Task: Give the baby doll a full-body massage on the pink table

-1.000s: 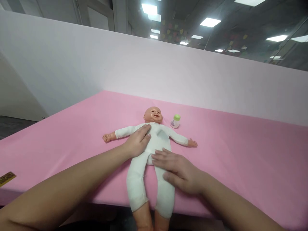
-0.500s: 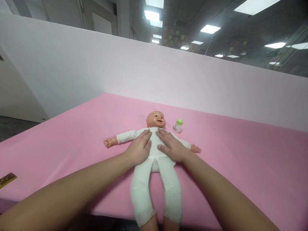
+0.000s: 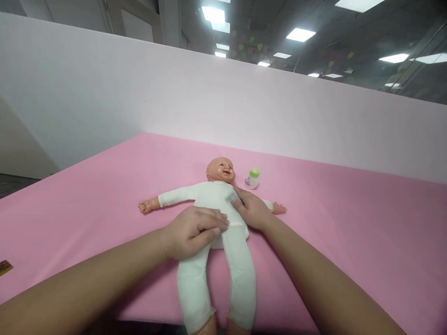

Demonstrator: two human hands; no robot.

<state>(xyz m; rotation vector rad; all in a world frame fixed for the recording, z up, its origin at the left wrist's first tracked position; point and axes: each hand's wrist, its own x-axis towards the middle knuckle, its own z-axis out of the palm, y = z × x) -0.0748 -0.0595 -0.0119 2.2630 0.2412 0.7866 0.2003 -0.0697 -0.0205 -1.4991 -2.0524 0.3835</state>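
A baby doll (image 3: 216, 195) with a white cloth body lies on its back, its arms spread and its head away from me. My left hand (image 3: 193, 230) rests across the doll's lower belly and hip, fingers stretched out together and pointing right. On the right side of the doll's chest lies my right hand (image 3: 253, 209), open, with the thumb apart from the fingers. Neither hand grasps anything. Just beyond my right hand, beside the doll's head, stands a small clear jar (image 3: 252, 179) with a green lid.
The doll lies on a pink padded table (image 3: 104, 186), its feet reaching past the front edge. A white wall panel (image 3: 244, 107) rises along the back. At the far left is a yellow-and-black label (image 3: 4, 267). Above the panel, glass shows ceiling lights.
My left hand has slid from the upper chest down to the doll's lower belly and turned sideways. My right hand stays on the chest, slightly toward its outer side. The view has shifted slightly.
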